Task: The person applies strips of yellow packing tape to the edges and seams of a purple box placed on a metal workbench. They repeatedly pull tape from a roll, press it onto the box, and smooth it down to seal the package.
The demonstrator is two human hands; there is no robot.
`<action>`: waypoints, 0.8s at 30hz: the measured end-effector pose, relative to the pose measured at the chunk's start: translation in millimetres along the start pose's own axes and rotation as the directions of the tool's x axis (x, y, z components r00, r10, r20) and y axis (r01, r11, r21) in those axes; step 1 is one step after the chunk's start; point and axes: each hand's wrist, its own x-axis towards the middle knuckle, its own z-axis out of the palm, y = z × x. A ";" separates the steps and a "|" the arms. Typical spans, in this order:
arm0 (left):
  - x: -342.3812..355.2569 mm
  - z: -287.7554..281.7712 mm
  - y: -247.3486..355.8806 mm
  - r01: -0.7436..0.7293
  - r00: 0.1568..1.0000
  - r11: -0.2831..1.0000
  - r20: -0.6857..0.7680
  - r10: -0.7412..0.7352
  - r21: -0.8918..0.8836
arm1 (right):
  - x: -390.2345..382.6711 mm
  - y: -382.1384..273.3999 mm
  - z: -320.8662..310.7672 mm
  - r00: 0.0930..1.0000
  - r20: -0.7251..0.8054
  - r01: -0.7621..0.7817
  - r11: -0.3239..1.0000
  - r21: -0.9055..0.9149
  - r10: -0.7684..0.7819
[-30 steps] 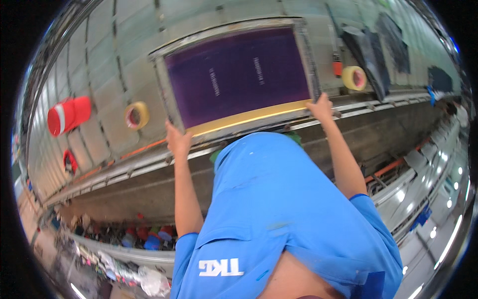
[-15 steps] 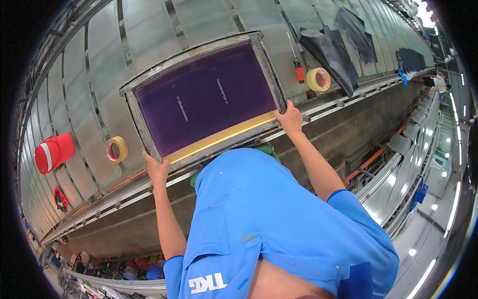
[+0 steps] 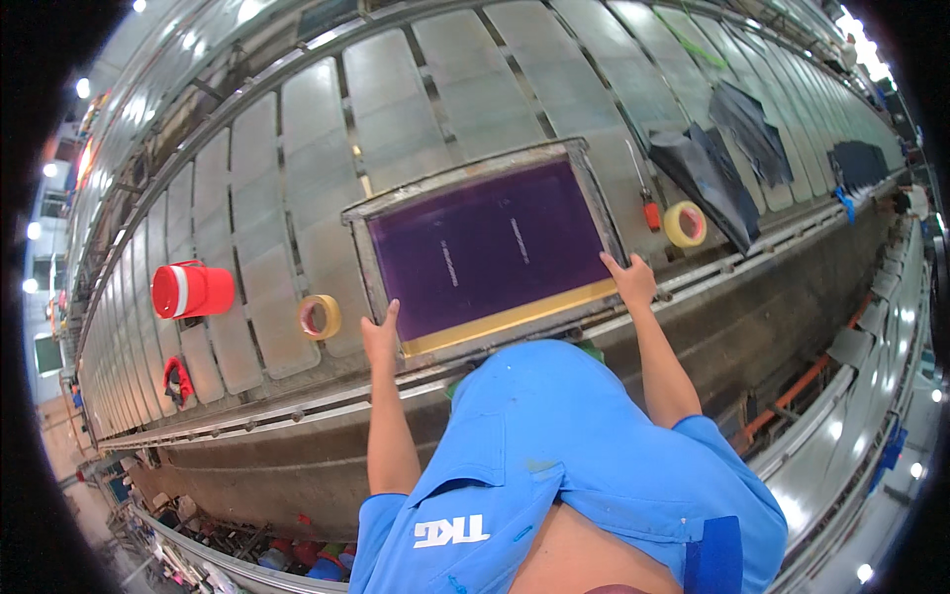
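Observation:
A screen-printing frame point(image 3: 485, 247) with dark purple mesh, pale lettering and a strip of yellow tape along its near side lies on the long table in front of me. My left hand point(image 3: 379, 339) grips its near left corner, thumb up along the frame's edge. At the near right corner, my right hand point(image 3: 635, 281) is closed on the frame, thumb toward the mesh. The undersides of both grips are hidden. A roll of yellowish tape point(image 3: 332, 317) lies left of my left hand. Right of the frame are another tape roll point(image 3: 673, 226) and a red-handled screwdriver point(image 3: 651, 215).
A red bucket point(image 3: 208, 289) and a small red-and-black item point(image 3: 178, 382) sit on the table's left part. Dark sheets point(image 3: 705, 180) lie to the right. A metal rail point(image 3: 297, 415) runs along the near edge. Pale panels point(image 3: 386, 94) with gaps between them make up the tabletop.
My view has swung, so the whole scene sits farther right and lower in the picture. Both hands are still on the frame, which keeps about the same place beside the tape rolls.

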 end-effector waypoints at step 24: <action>5.8 -306.9 369.3 -0.883 -0.033 0.373 -0.830 0.557 0.286 | -55.1 -336.3 -345.4 0.314 -0.461 0.826 -0.001 0.564 -0.830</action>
